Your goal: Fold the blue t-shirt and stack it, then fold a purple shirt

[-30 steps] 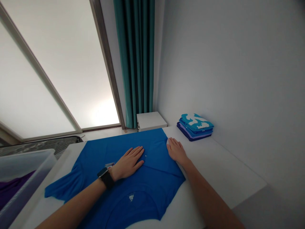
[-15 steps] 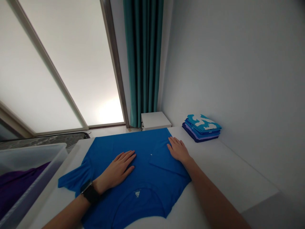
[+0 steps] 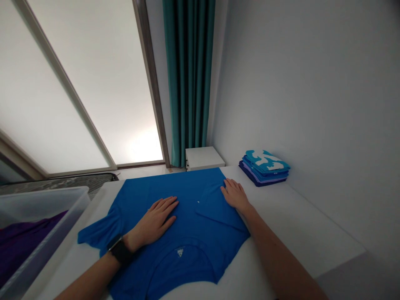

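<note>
A blue T-shirt (image 3: 187,225) lies spread on a white table, its neckline and small white label toward me. One sleeve sticks out at the left. The right sleeve lies folded in over the body of the shirt. My left hand (image 3: 156,221) rests flat on the middle of the shirt, fingers stretched out, a black watch on the wrist. At the shirt's right edge, my right hand (image 3: 236,195) lies with its fingers extended, the fingertips by the cloth and the rest over the table. Neither hand grips anything that I can see.
Folded clothes in blue and purple form a stack (image 3: 264,167) by the wall at the back right. To the left stands a translucent plastic bin (image 3: 83,204) with purple cloth (image 3: 31,233) inside. A white cabinet (image 3: 204,157) and a green curtain (image 3: 190,83) are beyond the table (image 3: 300,225).
My right hand has slid slightly to the right along the shirt's edge. My left hand and the shirt stay nearly the same.
</note>
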{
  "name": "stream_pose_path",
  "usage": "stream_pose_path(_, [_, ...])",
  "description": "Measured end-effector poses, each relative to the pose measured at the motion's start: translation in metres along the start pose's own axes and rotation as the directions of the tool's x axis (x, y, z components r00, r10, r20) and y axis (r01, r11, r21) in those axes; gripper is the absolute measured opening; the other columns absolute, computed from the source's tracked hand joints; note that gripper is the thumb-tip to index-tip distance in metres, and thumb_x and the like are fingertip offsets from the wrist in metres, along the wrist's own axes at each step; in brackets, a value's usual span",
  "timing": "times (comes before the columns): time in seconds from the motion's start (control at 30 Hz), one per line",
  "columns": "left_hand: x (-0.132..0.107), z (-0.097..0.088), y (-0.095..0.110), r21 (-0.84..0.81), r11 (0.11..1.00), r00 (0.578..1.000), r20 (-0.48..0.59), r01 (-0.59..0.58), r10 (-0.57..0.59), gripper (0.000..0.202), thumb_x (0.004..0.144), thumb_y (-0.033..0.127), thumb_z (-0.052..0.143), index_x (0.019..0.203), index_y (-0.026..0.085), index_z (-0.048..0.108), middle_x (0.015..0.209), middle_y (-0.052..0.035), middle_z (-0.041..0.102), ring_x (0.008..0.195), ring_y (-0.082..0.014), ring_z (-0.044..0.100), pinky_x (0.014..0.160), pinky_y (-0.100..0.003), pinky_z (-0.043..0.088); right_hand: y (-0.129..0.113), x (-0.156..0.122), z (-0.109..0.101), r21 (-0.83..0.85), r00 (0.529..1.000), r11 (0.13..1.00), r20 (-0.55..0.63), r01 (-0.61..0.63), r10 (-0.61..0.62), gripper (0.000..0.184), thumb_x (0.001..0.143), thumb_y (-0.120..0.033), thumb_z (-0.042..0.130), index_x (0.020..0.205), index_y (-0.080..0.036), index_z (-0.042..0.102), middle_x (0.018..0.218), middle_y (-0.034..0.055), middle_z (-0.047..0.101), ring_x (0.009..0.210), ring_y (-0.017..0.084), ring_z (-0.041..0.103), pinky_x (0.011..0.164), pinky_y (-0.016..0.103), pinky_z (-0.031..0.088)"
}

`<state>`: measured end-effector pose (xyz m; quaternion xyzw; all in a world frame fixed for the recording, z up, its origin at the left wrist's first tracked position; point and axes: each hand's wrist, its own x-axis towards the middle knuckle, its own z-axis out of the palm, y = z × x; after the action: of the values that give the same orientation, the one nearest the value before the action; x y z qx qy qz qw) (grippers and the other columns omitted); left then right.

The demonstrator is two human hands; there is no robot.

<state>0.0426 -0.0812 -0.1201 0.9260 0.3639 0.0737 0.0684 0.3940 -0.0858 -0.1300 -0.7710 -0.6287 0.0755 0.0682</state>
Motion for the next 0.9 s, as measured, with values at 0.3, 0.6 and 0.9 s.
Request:
stream_pose_path(0.3, [0.001,0.0,0.0,-0.012,1.0,1.0,-0.003,-0.002,0.002,0.053,0.1,0.048,0.031,0.148,0.026,0.035,0.154,-0.0057,0.037,0.14,-0.0255,0.035,0.115,-0.051,0.028,0.031,0.001,-0.002,0.079,0.993,0.996,-0.105,-0.039,0.047,0.059,0.097,-0.037,0.022,0.144,-0.006,0.039,0.151,0.0144,0.038,0.139,0.022,0.033,0.114,0.035,0.022])
stream_pose_path(0.6, [0.001,-0.005,0.006,-0.02,1.0,1.0,0.025,0.014,-0.014,0.054,0.1,0.049,0.029,0.147,0.023,0.036,0.153,-0.0071,0.037,0.14,-0.0261,0.034,0.115,-0.052,0.028,-0.009,-0.027,0.005,0.034,0.986,0.986,-0.012,0.165,-0.164,0.068,0.097,-0.048,0.018,0.153,-0.009,0.021,0.16,0.0081,0.015,0.147,0.021,0.012,0.119,0.043,0.009])
stream_pose_path(0.9, [0.0,-0.005,0.004,-0.02,1.0,1.0,-0.005,-0.023,0.023,0.051,0.1,0.047,0.032,0.146,0.027,0.039,0.152,-0.0058,0.039,0.139,-0.0248,0.036,0.116,-0.05,0.026,-0.018,-0.033,0.006,-0.007,0.985,0.988,0.074,0.156,-0.155,0.069,0.097,-0.051,0.015,0.153,-0.012,0.019,0.161,0.0069,0.011,0.148,0.02,0.009,0.119,0.043,0.007])
